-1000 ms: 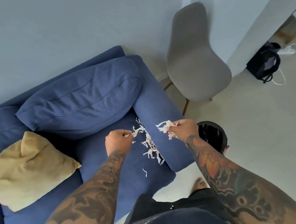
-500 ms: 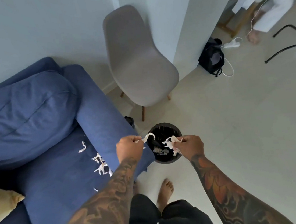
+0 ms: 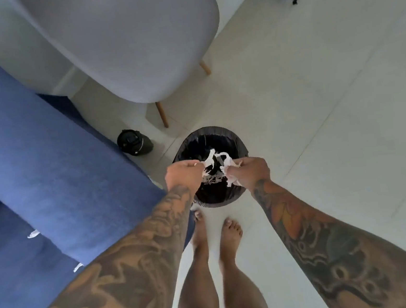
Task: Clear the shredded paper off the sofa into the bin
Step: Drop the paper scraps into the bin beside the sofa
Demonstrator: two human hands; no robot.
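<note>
Far left, the blue sofa (image 3: 49, 175) – two stray scraps (image 3: 33, 233) of shredded paper lie on the seat cushion near its arm, w/ more possibly out of frame. Just right of the sofa arm a small black flask (image 3: 134, 142) stands on the pale floor (image 3: 333, 140), and a grey chair (image 3: 135, 40) sits beyond it.

Centre: the black-lined bin (image 3: 209, 138) on the floor, directly in front of the person's bare feet. Left hand (image 3: 183, 174) is over the bin's near-left rim, grip curled tight round a tuft of shredded paper (image 3: 214, 161). Right hand (image 3: 252, 171) is over the near-right rim, fingers likewise closed on a clump of strips, some dangling below the fist. Some shreds seem to lie inside the bin already, tho it's dark in there.

Step in hand looks like the drop – both loads are above the opening. Next move calls for opening both fists, maybe a shake since thin strips cling to skin, then turning back left for the sofa leftovers.
</note>
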